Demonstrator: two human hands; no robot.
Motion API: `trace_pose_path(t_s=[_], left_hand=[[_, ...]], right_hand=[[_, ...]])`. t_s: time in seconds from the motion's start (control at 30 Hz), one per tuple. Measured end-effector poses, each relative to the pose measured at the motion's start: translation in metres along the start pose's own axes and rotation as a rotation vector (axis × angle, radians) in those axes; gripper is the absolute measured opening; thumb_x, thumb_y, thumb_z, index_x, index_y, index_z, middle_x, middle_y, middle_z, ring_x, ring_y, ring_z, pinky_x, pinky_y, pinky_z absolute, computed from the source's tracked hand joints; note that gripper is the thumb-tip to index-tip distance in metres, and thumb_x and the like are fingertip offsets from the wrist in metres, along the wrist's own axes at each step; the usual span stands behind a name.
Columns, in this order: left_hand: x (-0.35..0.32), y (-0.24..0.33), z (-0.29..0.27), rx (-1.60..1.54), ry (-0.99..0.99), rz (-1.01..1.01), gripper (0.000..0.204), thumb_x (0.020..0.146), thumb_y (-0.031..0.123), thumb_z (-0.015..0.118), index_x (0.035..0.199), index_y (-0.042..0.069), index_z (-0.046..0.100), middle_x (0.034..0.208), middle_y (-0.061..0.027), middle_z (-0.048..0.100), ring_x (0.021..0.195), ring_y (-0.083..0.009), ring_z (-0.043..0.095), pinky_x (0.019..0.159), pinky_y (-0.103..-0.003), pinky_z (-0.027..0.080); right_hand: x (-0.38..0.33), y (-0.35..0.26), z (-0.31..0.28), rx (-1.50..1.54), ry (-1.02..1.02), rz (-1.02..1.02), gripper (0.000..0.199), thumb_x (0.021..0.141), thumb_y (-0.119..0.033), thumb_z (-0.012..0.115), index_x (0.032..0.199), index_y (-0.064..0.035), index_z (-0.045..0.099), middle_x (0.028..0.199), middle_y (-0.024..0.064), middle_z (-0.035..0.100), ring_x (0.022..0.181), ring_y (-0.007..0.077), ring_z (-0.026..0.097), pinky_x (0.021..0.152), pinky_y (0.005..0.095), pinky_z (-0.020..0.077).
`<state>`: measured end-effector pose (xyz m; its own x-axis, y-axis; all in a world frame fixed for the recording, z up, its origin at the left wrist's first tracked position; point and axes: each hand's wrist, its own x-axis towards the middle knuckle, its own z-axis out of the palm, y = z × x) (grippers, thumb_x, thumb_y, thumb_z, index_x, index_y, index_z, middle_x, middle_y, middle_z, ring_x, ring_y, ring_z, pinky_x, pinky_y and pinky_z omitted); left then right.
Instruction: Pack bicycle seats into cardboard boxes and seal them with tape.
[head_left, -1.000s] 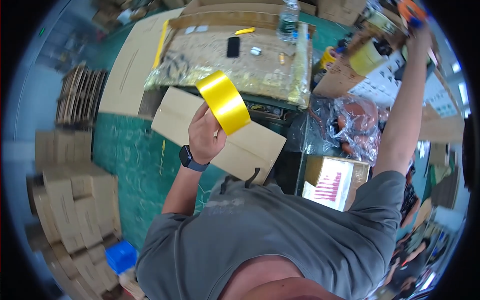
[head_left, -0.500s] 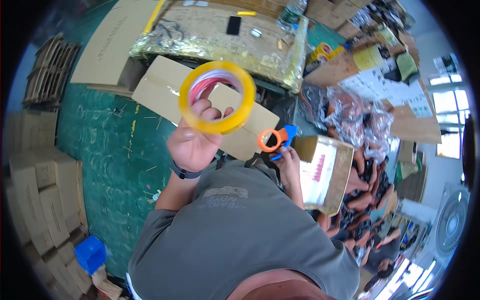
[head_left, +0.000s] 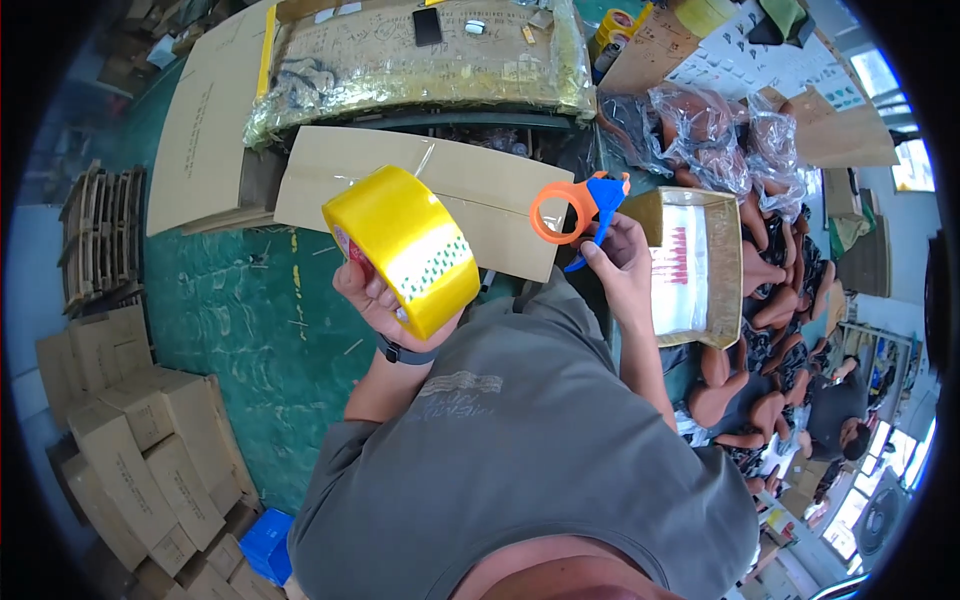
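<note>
Green flooring point(head_left: 240, 330), scuffed with pale streaks, spreads beneath us and along our left. Ahead, we face a desk topped with brown cardboard, its near edge point(head_left: 420, 97) wrapped in crinkled yellowish film. To our left, tan cardboard cartons point(head_left: 150, 430) rise in an uneven stack. Just before the desk lies a long, closed, tan cardboard box point(head_left: 500, 215), set aslant, and near its right end we have an open brown cardboard carton point(head_left: 726, 275) with a white, red-printed sheet inside.

Our left hand point(head_left: 375, 315) holds up a wide roll of glossy yellow tape point(head_left: 405, 240), tilted, in front of our chest; in view it overlaps the long box. The left fingers are bent round the roll's lower left rim, into its core; how deep they reach is hidden. Our right hand point(head_left: 625, 262) has hold of an orange and blue plastic tape dispenser point(head_left: 567, 210), its fingers nearly closed on the blue part, the round orange ring pointing toward the roll, well apart from it. Smallest, a black rectangular phone point(head_left: 427, 28) lies on the desk.
</note>
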<state>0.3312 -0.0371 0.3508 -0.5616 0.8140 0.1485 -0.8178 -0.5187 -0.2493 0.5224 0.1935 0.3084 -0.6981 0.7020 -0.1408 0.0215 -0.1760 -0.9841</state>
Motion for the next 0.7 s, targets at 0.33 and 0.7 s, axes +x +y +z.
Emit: trace_pose_path(t_s=[0.33, 0.7], left_hand=[[0.043, -0.066, -0.019, 2.838, -0.568, 0.576, 0.079, 0.082, 0.033, 0.096, 0.152, 0.011, 0.065, 0.147, -0.015, 0.068, 0.132, -0.0394, 0.065, 0.121, -0.064, 0.039], [0.075, -0.095, -0.07, 3.164, -0.923, 0.073, 0.07, 0.095, 0.03, 0.083, 0.16, 0.019, 0.06, 0.173, -0.0233, 0.042, 0.162, -0.0461, 0.036, 0.128, -0.07, 0.027]], right_hand=[[0.019, -0.022, -0.015, 0.117, -0.259, 0.138, 0.058, 0.097, -0.02, 0.088, 0.136, 0.008, 0.057, 0.109, 0.0184, 0.081, 0.096, 0.0167, 0.078, 0.086, 0.0321, 0.064], [0.065, 0.019, -0.076, 0.551, -0.352, 0.393, 0.058, 0.097, -0.02, 0.088, 0.139, 0.0028, 0.054, 0.111, 0.0141, 0.08, 0.098, 0.0166, 0.078, 0.088, 0.034, 0.0648]])
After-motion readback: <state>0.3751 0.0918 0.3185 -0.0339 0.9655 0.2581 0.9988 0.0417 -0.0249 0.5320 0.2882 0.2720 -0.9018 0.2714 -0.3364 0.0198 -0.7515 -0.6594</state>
